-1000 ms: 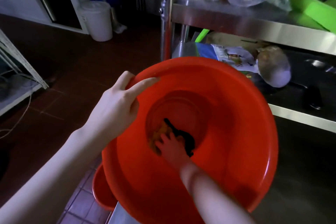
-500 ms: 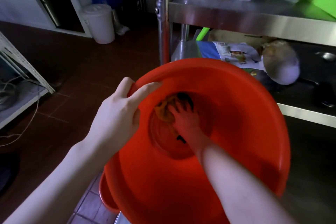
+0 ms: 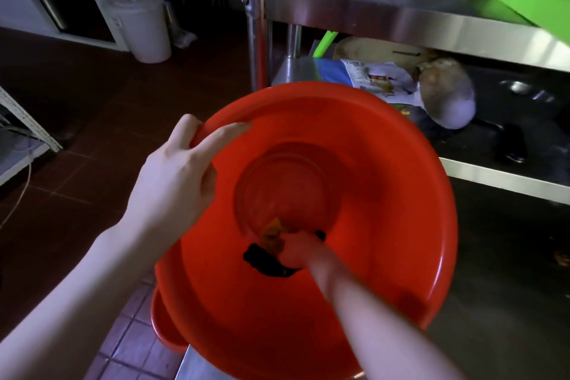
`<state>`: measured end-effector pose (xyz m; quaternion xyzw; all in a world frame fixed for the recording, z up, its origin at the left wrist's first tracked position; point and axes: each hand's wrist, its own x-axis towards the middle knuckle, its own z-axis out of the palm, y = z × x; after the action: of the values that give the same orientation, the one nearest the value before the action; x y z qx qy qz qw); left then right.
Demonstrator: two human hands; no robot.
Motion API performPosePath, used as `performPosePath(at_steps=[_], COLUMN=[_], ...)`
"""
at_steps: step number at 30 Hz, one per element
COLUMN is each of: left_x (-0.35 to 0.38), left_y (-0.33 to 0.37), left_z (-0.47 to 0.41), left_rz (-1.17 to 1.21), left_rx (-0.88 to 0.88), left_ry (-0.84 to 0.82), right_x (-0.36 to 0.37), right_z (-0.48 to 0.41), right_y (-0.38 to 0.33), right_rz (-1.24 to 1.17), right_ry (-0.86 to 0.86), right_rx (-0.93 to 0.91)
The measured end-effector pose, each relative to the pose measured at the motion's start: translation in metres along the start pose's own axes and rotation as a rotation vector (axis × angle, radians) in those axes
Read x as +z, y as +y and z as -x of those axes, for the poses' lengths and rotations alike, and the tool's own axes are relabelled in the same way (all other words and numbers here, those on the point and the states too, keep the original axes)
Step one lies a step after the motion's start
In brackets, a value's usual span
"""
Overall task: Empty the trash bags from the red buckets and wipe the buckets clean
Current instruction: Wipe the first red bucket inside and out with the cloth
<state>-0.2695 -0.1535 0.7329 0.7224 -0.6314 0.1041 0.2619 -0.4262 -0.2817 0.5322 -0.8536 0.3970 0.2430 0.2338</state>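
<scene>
Bucket [image 3: 385, 194] tilted; left hand [image 3: 175, 176] pinches rim [image 3: 308, 90] at 10 o'clock, thumb inside; right hand [image 3: 297, 251] on cloth [image 3: 271, 237] at 6 o'clock inside, blurred, grip unclear.

The red bucket [image 3: 385, 225] tilts its open mouth toward me; a crumpled yellow-and-black cloth [image 3: 269, 242] lies at its bottom's near edge.

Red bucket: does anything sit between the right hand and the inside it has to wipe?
Only the cloth, which the right hand holds against the lower inner wall of the red bucket. No bag shows inside. The left hand grips the rim.
</scene>
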Motion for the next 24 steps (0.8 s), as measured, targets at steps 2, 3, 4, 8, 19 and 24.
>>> performPosePath(at_steps=[2,3,4,8,19,24], left_x=[0.000,-0.001,-0.001,-0.002,-0.001,0.000], left_y=[0.000,0.000,0.000,0.002,0.001,0.008], left_z=[-0.001,-0.001,-0.002,-0.001,0.006,0.005], left_rz=[0.001,0.003,0.002,-0.028,-0.044,-0.047], left_rx=[-0.003,-0.009,-0.015,-0.011,-0.044,-0.041], left_ry=[-0.010,-0.014,-0.016,-0.028,-0.048,-0.037], right_x=[0.004,0.004,0.002,0.005,-0.073,-0.102], right_z=[-0.009,-0.012,-0.014,-0.006,0.000,-0.031], right_y=[-0.031,-0.043,-0.052,-0.051,0.044,0.027], right_rz=[-0.157,-0.241,-0.311,-0.363,0.683,0.581], right_ry=[-0.004,0.016,0.042,0.063,0.342,0.512], right_rx=[-0.057,-0.075,-0.086,-0.105,0.173,-0.086])
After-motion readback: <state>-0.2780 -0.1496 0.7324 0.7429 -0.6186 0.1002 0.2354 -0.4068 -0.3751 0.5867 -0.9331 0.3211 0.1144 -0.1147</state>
